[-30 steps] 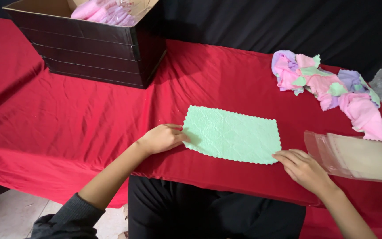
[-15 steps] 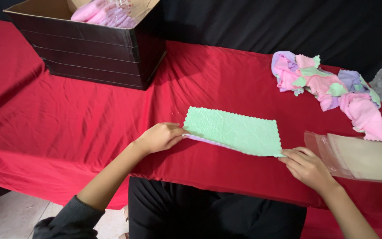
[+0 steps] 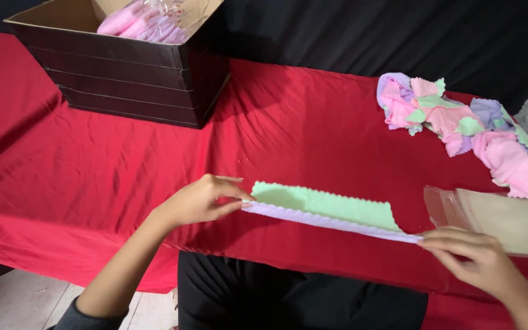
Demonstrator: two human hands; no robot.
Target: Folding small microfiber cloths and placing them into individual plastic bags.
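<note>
A light green cloth (image 3: 328, 206) with a zigzag edge lies near the front of the red-covered table (image 3: 288, 134), with a lilac cloth (image 3: 331, 221) under it. The near edge of both is lifted off the table. My left hand (image 3: 200, 200) pinches the left near corner. My right hand (image 3: 469, 260) pinches the right near corner. The cloths are stretched between the two hands.
A dark cardboard box (image 3: 123, 58) with pink and lilac cloths stands at the back left. A heap of pink, lilac and green cloths (image 3: 459, 122) lies at the back right. A stack of clear plastic bags (image 3: 496, 217) lies by my right hand.
The cloths lay flat a second ago. Both hands have since raised the near edge up and away from me, so the lilac underside shows.
</note>
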